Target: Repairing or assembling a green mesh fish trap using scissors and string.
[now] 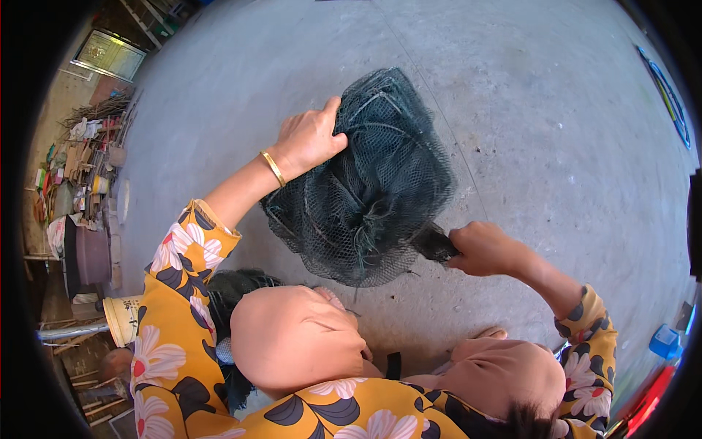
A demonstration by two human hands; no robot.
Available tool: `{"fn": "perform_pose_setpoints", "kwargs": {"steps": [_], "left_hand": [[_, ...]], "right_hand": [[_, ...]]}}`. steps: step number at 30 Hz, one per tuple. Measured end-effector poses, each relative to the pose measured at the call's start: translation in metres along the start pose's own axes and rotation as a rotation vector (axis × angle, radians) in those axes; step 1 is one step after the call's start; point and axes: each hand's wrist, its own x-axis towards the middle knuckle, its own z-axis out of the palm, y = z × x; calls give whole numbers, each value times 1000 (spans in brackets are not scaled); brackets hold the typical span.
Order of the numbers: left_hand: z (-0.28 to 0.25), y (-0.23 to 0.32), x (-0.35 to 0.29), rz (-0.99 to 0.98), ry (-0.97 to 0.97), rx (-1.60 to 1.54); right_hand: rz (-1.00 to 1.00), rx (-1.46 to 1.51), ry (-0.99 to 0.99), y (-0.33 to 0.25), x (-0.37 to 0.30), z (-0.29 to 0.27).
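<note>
A dark green fishing net (398, 161) hangs in front of my knees above the concrete floor. Its mesh is stretched over bent ribs and gathers into a knotted bunch near the middle. My left hand (311, 139), with a gold bangle at the wrist, grips the net's upper left edge between thumb and fingers. On the other side, my right hand (486, 249) is closed round a narrow, dark bunched end of the same net. Its fingertips are partly hidden. More dark netting (245, 282) lies beside my left knee, partly covered by my sleeve and leg.
Along the left wall stand piled sticks and clutter (95, 157), a brown tub (93, 256) and a cream bucket (123, 320). Blue hoops (667, 99) lie on the floor (541, 110) at far right. A blue container (665, 342) stands near a red object (647, 402) at lower right.
</note>
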Motion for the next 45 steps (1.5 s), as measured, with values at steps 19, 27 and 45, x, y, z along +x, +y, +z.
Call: {"fn": "perform_pose_setpoints", "kwargs": {"steps": [19,27,45], "left_hand": [[33,-32,-1,153,-6,-12],[41,-40,-7,130,36,-253],[5,12,12,79,7,-827]], "right_hand": [[-339,-145,250,-106,-20,-94],[-36,-390,105,-64,-32,-59],[-138,288,819,-31,32,15]]}}
